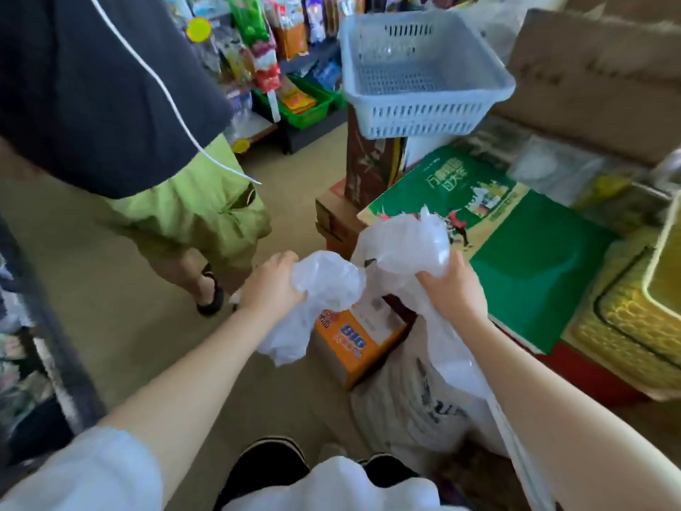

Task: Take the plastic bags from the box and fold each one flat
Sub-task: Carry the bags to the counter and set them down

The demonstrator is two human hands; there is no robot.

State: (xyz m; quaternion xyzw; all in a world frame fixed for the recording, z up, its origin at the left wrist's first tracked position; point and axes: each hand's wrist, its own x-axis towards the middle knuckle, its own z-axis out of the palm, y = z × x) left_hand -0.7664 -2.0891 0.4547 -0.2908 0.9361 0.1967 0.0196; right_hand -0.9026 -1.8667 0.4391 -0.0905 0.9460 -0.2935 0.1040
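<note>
Plastic bags (401, 248) bunched in both hands' fingers (429, 278) above orange box (359, 337).

Soft daylight, perhaps motion-blurred edges

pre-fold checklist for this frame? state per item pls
1. Left hand grips a crumpled plastic bag: ok.
2. Right hand grips a bag too: ok.
3. One bag or two between the hands: cannot tell.
4. Bag flattened: not ok, bunched.
5. Flat surface near: ok, green box beside the right hand.
6. Space clear: not ok, a second person stands close on the left.
</note>
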